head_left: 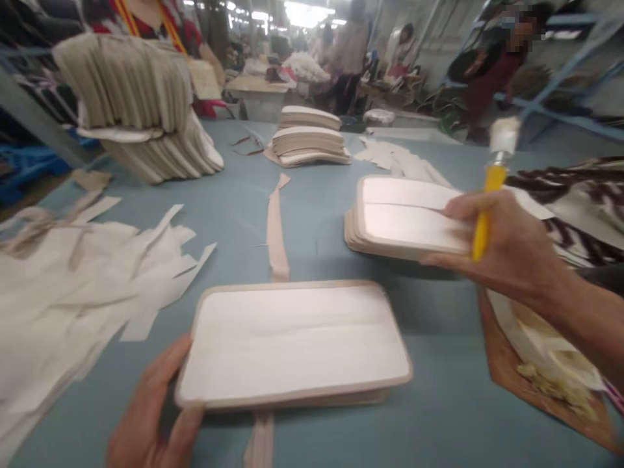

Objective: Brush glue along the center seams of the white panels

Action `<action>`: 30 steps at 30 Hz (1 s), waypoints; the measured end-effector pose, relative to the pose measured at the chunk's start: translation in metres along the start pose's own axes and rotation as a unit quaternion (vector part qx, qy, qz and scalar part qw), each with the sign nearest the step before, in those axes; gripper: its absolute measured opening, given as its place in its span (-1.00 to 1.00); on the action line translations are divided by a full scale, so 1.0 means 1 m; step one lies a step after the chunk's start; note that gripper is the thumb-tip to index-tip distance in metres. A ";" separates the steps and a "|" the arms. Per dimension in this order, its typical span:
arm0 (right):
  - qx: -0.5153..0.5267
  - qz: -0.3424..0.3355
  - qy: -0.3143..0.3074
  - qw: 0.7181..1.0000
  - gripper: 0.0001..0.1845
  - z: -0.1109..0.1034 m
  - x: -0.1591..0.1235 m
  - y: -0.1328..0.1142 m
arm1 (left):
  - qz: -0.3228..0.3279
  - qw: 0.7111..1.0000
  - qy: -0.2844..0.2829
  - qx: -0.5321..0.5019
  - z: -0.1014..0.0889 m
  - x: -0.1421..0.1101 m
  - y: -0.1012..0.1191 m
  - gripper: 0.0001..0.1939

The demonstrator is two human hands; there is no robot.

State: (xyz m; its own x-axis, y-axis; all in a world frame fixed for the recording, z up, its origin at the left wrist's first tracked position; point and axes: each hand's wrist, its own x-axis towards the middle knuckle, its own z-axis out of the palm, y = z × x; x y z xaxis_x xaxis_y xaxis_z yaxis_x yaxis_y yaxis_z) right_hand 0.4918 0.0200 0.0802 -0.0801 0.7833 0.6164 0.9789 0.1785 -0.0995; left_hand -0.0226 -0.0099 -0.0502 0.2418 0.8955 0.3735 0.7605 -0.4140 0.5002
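A flat, rounded-corner beige panel [292, 341] lies on the blue-grey table [322, 214] just in front of me. My left hand [153, 409] grips its near left corner, thumb on top. My right hand [507, 250] is closed around a yellow-handled brush [490, 195] with white bristles pointing up. The same hand's fingers rest on the top piece of a stack of similar panels [400, 218] to the right of centre.
Paper scraps [73, 286] cover the left side. A narrow strip [276, 227] runs up the middle. Tall panel stacks stand at back left [136, 110] and back centre [307, 140]. A brown board with glue residue [546, 370] lies at the right. People work at tables behind.
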 end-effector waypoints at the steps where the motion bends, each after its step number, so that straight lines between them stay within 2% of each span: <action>1: 0.018 -0.008 -0.007 1.000 -0.22 -0.001 -0.006 -0.022 | -0.027 0.999 0.006 -0.017 -0.001 -0.007 -0.003 -0.40; 2: 0.041 -0.028 0.003 0.999 -0.25 -0.002 -0.013 -0.046 | -0.037 0.999 0.015 -0.037 -0.002 -0.010 -0.006 -0.41; 6: 0.133 -0.119 -0.039 0.983 -0.48 0.010 -0.034 -0.134 | -0.042 0.994 -0.007 -0.099 0.000 -0.005 -0.004 -0.40; 8: 0.156 -0.124 -0.055 0.978 -0.50 0.021 -0.039 -0.164 | -0.045 0.990 -0.003 -0.134 0.000 0.000 0.001 -0.40; 11: 0.160 -0.126 -0.078 0.976 -0.51 0.033 -0.039 -0.192 | -0.045 0.979 -0.017 -0.197 -0.001 0.003 0.006 -0.41; 16: 0.146 -0.146 -0.103 0.973 -0.48 0.040 -0.036 -0.215 | -0.041 0.957 -0.048 -0.285 -0.006 0.002 0.008 -0.43; 23: 0.113 -0.149 -0.129 0.974 -0.44 0.051 -0.044 -0.226 | -0.039 0.952 -0.032 -0.301 -0.001 0.001 0.005 -0.41; 27: 0.108 -0.141 -0.123 0.976 -0.43 0.056 -0.048 -0.229 | 0.014 0.973 0.028 -0.228 0.003 0.005 0.009 -0.36; 30: 0.110 -0.140 -0.115 0.977 -0.41 0.059 -0.050 -0.229 | 0.089 0.980 0.085 -0.156 0.005 0.010 0.015 -0.52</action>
State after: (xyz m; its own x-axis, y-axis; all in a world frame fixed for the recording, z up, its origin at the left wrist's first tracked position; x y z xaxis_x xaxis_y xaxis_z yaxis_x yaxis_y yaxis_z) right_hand 0.2602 -0.0251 0.0263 -0.4033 0.7946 0.4538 0.8510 0.5080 -0.1332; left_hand -0.0063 -0.0065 -0.0428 0.2306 0.7757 0.5875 0.4877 -0.6146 0.6200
